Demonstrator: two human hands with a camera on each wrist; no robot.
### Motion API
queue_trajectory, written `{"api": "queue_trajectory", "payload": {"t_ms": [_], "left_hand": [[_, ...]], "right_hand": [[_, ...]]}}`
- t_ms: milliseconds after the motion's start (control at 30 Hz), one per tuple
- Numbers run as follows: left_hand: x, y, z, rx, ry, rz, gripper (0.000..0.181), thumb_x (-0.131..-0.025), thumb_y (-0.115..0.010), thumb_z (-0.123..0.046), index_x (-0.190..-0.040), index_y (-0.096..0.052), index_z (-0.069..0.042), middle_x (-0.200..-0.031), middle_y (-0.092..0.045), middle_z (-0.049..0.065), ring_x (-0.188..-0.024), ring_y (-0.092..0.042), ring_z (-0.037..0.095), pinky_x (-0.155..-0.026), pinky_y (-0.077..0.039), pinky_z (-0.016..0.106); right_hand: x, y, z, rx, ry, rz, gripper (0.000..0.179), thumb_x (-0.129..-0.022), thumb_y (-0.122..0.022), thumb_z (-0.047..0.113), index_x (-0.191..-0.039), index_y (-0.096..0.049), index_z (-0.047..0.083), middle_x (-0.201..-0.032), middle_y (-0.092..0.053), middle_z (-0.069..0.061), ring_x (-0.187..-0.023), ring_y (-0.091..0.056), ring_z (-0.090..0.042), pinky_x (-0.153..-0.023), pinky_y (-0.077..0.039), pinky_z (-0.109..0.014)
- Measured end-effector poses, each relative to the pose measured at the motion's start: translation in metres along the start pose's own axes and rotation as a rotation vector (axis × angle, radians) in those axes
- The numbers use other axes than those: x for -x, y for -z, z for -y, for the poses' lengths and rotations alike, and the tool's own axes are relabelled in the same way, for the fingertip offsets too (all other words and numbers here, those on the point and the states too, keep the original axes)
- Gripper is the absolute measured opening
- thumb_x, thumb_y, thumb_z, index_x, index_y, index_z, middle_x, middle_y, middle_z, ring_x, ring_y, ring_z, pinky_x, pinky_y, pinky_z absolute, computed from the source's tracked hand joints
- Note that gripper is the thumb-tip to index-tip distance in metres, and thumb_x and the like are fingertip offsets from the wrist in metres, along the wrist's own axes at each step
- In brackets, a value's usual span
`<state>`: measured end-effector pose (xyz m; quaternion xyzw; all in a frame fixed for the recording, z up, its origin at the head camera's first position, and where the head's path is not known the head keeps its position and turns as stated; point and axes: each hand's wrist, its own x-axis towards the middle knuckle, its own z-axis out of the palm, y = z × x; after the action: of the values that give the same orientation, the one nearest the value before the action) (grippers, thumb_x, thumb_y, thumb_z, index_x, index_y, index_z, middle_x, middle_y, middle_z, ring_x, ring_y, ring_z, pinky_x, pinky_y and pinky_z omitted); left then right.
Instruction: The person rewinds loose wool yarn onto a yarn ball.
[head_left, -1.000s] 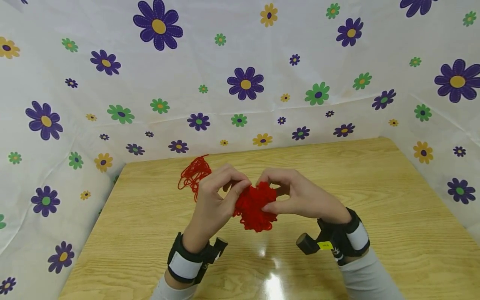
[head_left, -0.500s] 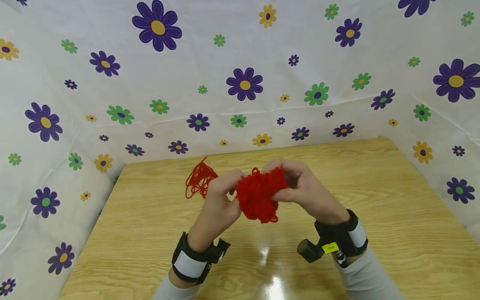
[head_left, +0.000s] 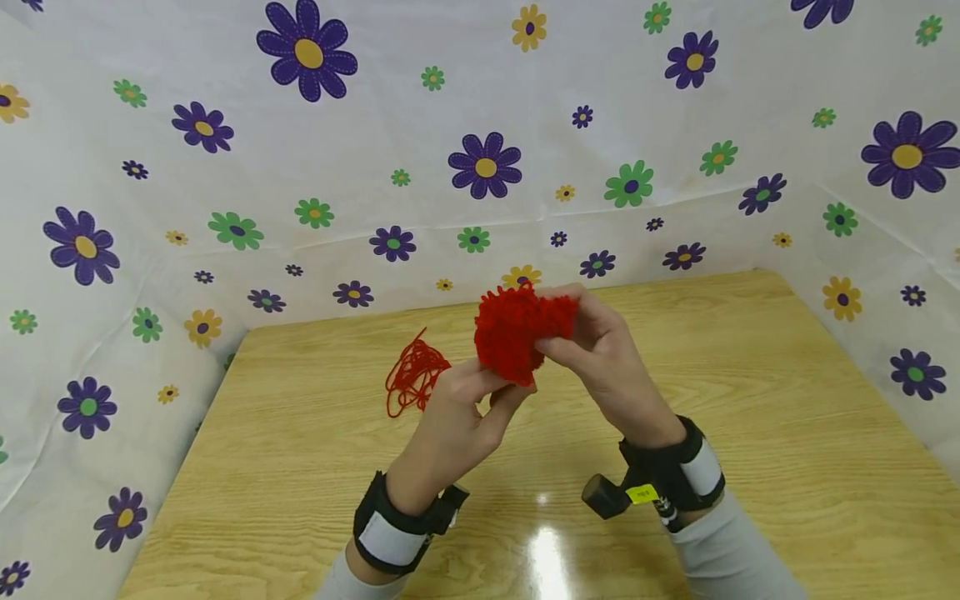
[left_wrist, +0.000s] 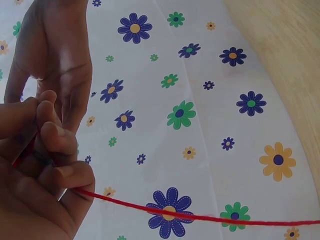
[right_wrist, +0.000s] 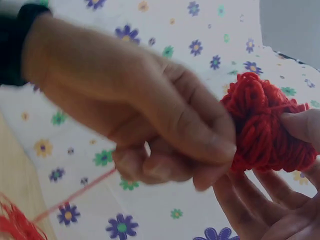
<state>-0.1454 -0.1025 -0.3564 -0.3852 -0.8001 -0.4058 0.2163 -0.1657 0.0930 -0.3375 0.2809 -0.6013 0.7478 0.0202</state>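
Note:
In the head view a looped, fluffy bundle of red yarn [head_left: 510, 329] is held up above the table. My right hand [head_left: 618, 371] grips its right side, and the right wrist view shows that thumb pressed on the bundle [right_wrist: 262, 132]. My left hand [head_left: 465, 417] is at its lower left, thumb and forefinger together at the bundle's underside. From the left hand's curled fingers runs a red yarn strand [left_wrist: 215, 219], plain in the left wrist view. What lies between the left fingertips is hidden.
A loose tangle of red yarn [head_left: 416, 379] lies on the wooden table [head_left: 300, 467] behind the left hand. Flower-printed white cloth [head_left: 420, 125] hangs at the back and sides. Each wrist wears a black strap with a camera.
Both hands have lifted the yarn bundle up and away from the body. The left hand has shifted from its upper left to underneath. The loose tangle has slid slightly right.

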Motion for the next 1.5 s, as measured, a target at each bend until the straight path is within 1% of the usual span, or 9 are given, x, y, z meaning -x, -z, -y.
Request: {"api": "queue_trajectory", "payload": {"t_ms": [200, 333, 633, 833, 967, 1033, 1133, 1233, 1500], "left_hand": [[0.001, 0.007, -0.004, -0.018, 0.003, 0.015, 0.009, -0.091, -0.074, -0.001, -0.100, -0.075, -0.003, -0.095, -0.074, 0.009, -0.075, -0.060, 0.015, -0.065, -0.054, 0.024], [0.000, 0.010, -0.005, 0.014, -0.012, -0.024, 0.004, -0.093, -0.072, 0.000, -0.092, -0.073, -0.004, -0.089, -0.068, 0.005, -0.072, -0.055, 0.012, -0.062, -0.048, 0.022], [-0.001, 0.019, -0.001, 0.020, -0.024, -0.188, 0.010, -0.090, -0.073, 0.006, -0.088, -0.071, -0.004, -0.105, -0.068, 0.011, -0.093, -0.066, 0.021, -0.079, -0.056, 0.029], [0.000, 0.021, -0.001, 0.000, -0.037, -0.247, 0.009, -0.089, -0.074, 0.006, -0.090, -0.070, -0.002, -0.110, -0.070, 0.015, -0.098, -0.069, 0.025, -0.084, -0.058, 0.027], [0.000, 0.021, -0.001, 0.016, -0.059, -0.263, 0.007, -0.089, -0.073, 0.006, -0.090, -0.070, 0.000, -0.109, -0.070, 0.017, -0.097, -0.070, 0.028, -0.083, -0.058, 0.025], [0.000, 0.022, -0.001, 0.023, -0.068, -0.264, 0.007, -0.089, -0.073, 0.008, -0.091, -0.071, 0.001, -0.107, -0.071, 0.017, -0.095, -0.070, 0.028, -0.084, -0.058, 0.023], [-0.001, 0.022, -0.001, 0.021, -0.088, -0.265, 0.005, -0.091, -0.071, 0.006, -0.093, -0.071, 0.001, -0.104, -0.071, 0.018, -0.092, -0.070, 0.028, -0.084, -0.057, 0.020], [-0.001, 0.023, -0.001, 0.004, -0.122, -0.269, 0.008, -0.098, -0.068, -0.005, -0.093, -0.071, 0.001, -0.099, -0.072, 0.017, -0.089, -0.070, 0.027, -0.082, -0.057, 0.022], [-0.001, 0.023, -0.001, -0.096, -0.190, -0.302, 0.026, -0.100, -0.065, -0.024, -0.091, -0.072, 0.000, -0.084, -0.070, 0.011, -0.080, -0.058, 0.024, -0.066, -0.051, 0.030]], "right_hand": [[-0.003, -0.004, -0.004, 0.083, 0.079, -0.050, 0.034, -0.096, -0.059, -0.005, -0.126, -0.057, 0.013, -0.124, -0.064, -0.004, -0.114, -0.061, -0.028, -0.089, -0.057, -0.033], [-0.004, -0.005, -0.005, 0.112, 0.085, -0.079, 0.029, -0.096, -0.056, -0.007, -0.123, -0.049, 0.002, -0.121, -0.063, -0.004, -0.110, -0.061, -0.027, -0.084, -0.058, -0.030], [-0.004, -0.001, -0.004, 0.120, 0.054, -0.094, 0.030, -0.093, -0.058, -0.004, -0.112, -0.049, 0.017, -0.120, -0.063, -0.007, -0.109, -0.063, -0.029, -0.081, -0.060, -0.032], [-0.003, 0.000, -0.003, 0.135, 0.052, -0.070, 0.030, -0.089, -0.062, -0.009, -0.112, -0.050, 0.007, -0.118, -0.062, -0.007, -0.106, -0.065, -0.029, -0.074, -0.062, -0.037], [-0.003, 0.001, -0.002, 0.168, 0.045, -0.047, 0.033, -0.086, -0.068, -0.010, -0.110, -0.049, 0.002, -0.115, -0.063, -0.005, -0.106, -0.066, -0.026, -0.078, -0.062, -0.037], [-0.003, 0.002, -0.001, 0.172, 0.041, -0.029, 0.040, -0.085, -0.070, -0.011, -0.115, -0.048, 0.003, -0.117, -0.065, -0.007, -0.107, -0.067, -0.025, -0.080, -0.062, -0.037], [-0.004, 0.004, 0.001, 0.176, 0.043, 0.018, 0.061, -0.086, -0.071, -0.011, -0.138, -0.046, 0.009, -0.121, -0.067, -0.014, -0.107, -0.069, -0.026, -0.081, -0.062, -0.040], [-0.005, 0.008, 0.003, 0.220, 0.031, 0.096, 0.074, -0.088, -0.072, -0.008, -0.153, -0.043, 0.014, -0.130, -0.066, -0.016, -0.107, -0.070, -0.027, -0.082, -0.061, -0.041], [-0.001, 0.016, 0.007, 0.354, -0.131, 0.286, 0.049, -0.091, -0.076, 0.005, -0.138, -0.061, 0.007, -0.125, -0.069, -0.012, -0.103, -0.069, -0.026, -0.084, -0.060, -0.039]]}}
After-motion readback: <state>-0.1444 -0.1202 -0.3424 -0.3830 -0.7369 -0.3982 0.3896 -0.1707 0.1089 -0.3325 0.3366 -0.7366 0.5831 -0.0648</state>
